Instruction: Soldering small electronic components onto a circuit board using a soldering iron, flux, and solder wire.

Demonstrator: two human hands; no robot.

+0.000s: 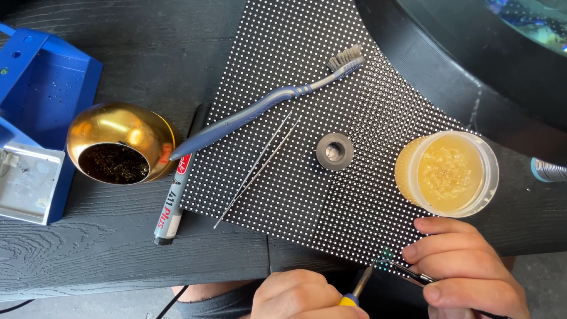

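Both hands sit at bottom centre: left hand [304,293], grip clamped on an iron [359,286]; right hand [466,269], grip clamped on tweezers [413,273], tips meeting on the panel's [331,106] lower corner.

LED panel [331,118], a screen module: flat black board dotted with a fine white grid, lying askew on the dark bench [118,254], its near corner overhanging the bench edge; a few dots at that corner glow greenish. Tub [447,173]: round, clear plastic, open, holding yellow paste, on the panel's right edge. Marker [171,204] left of the panel: grey barrel with a printed label in red and black, black tip.
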